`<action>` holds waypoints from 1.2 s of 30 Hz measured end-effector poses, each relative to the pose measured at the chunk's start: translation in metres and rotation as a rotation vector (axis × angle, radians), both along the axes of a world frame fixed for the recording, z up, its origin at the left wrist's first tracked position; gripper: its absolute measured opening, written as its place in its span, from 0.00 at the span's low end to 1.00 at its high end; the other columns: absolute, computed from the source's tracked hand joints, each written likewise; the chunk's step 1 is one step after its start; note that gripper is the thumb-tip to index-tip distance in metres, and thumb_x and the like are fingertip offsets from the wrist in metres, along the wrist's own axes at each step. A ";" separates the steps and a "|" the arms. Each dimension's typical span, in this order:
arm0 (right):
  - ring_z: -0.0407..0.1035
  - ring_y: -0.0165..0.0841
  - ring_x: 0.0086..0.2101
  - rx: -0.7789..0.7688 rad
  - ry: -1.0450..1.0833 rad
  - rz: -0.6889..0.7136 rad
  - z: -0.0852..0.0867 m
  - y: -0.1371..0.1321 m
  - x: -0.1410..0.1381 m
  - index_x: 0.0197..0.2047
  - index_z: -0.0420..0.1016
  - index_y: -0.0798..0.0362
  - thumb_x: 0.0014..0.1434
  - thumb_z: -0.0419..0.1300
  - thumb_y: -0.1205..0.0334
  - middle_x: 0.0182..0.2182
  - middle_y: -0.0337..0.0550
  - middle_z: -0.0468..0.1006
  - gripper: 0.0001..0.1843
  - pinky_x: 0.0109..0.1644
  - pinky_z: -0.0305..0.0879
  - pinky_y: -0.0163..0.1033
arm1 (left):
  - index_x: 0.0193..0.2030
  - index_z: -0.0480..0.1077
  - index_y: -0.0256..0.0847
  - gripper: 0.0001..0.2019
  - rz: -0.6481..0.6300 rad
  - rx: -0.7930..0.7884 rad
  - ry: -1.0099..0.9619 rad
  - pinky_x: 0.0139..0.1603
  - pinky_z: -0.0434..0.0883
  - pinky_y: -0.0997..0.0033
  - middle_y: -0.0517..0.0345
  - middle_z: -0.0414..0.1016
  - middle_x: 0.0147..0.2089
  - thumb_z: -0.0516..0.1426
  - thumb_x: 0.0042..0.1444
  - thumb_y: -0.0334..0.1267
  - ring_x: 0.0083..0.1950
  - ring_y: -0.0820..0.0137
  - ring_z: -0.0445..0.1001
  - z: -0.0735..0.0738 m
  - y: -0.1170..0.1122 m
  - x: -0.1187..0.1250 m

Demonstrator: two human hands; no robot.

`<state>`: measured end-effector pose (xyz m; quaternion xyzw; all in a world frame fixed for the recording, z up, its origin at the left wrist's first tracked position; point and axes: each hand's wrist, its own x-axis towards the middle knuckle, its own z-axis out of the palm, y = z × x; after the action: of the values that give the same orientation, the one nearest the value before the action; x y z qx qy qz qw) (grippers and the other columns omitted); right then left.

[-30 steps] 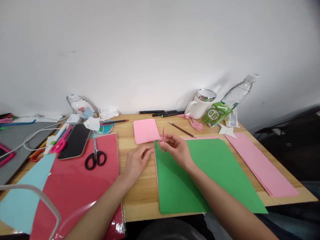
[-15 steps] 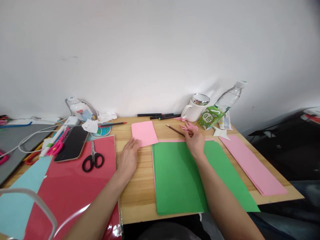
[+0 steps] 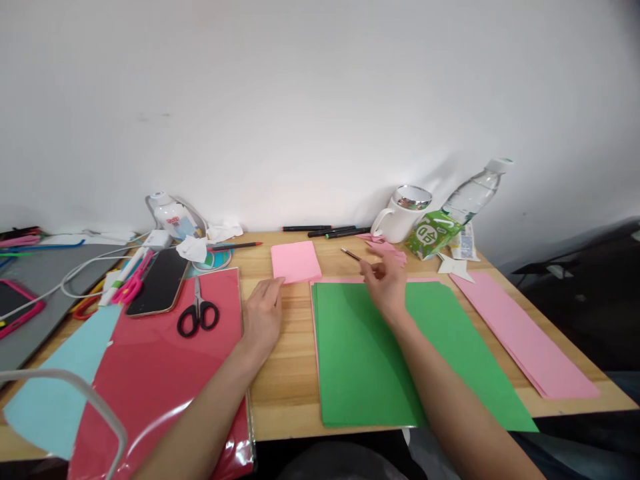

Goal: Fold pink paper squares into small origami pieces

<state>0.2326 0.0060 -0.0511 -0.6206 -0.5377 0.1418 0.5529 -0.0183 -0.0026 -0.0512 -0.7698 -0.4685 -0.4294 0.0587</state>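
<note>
A small square pink paper stack point(image 3: 296, 261) lies at the back middle of the wooden desk. My left hand point(image 3: 265, 313) rests on the wood with its fingertips at the stack's near left corner, fingers stretched and holding nothing. My right hand point(image 3: 387, 287) hovers over the far edge of a green paper stack point(image 3: 365, 353), thumb and fingers apart. Its thumb covers the near end of a dark pencil point(image 3: 351, 255). Just behind the fingers are folded pink paper pieces point(image 3: 397, 255), partly hidden by the hand.
Black-handled scissors point(image 3: 199, 313) and a phone point(image 3: 159, 283) lie left on a red sheet pack point(image 3: 165, 373). Black pens point(image 3: 345, 232), a white mug point(image 3: 400, 217), a green packet point(image 3: 433, 233) and a leaning water bottle point(image 3: 475, 193) line the wall. Pink strips point(image 3: 525, 337) lie right.
My right hand has drawn away from the folded pink pieces toward the pencil, and its fingers have spread. My left hand has slid slightly back off the pink stack. The view has shifted left.
</note>
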 end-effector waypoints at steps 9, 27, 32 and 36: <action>0.70 0.30 0.29 -0.197 0.241 0.626 0.003 -0.017 -0.042 0.47 0.74 0.52 0.50 0.65 0.56 0.35 0.43 0.76 0.21 0.31 0.67 0.35 | 0.46 0.71 0.40 0.11 -0.305 -0.041 -0.059 0.45 0.73 0.64 0.51 0.77 0.39 0.51 0.60 0.27 0.44 0.66 0.74 0.015 -0.008 0.009; 0.71 0.29 0.32 -0.264 0.457 0.925 0.016 -0.026 -0.043 0.45 0.74 0.49 0.54 0.59 0.66 0.36 0.39 0.76 0.14 0.32 0.67 0.33 | 0.39 0.74 0.33 0.24 -0.199 -0.996 -1.338 0.34 0.73 0.70 0.51 0.80 0.35 0.70 0.35 0.44 0.33 0.66 0.77 0.033 -0.006 0.016; 0.69 0.35 0.45 -0.173 0.335 0.788 0.021 -0.027 -0.043 0.35 0.77 0.50 0.51 0.66 0.61 0.45 0.45 0.73 0.07 0.41 0.68 0.37 | 0.38 0.75 0.34 0.22 -0.252 -1.090 -1.279 0.33 0.73 0.69 0.50 0.80 0.35 0.70 0.35 0.43 0.33 0.64 0.78 0.035 -0.008 0.016; 0.70 0.36 0.44 -0.140 0.437 0.731 0.025 -0.028 -0.046 0.28 0.76 0.52 0.51 0.67 0.56 0.44 0.45 0.74 0.09 0.43 0.68 0.39 | 0.43 0.75 0.34 0.23 -0.465 -1.273 -1.080 0.30 0.74 0.67 0.46 0.80 0.37 0.66 0.44 0.47 0.34 0.60 0.78 0.045 -0.014 0.019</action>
<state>0.1870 -0.0218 -0.0257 -0.3807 -0.5816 0.4923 0.5239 0.0004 -0.0163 -0.0065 -0.4232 -0.4142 -0.3936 -0.7031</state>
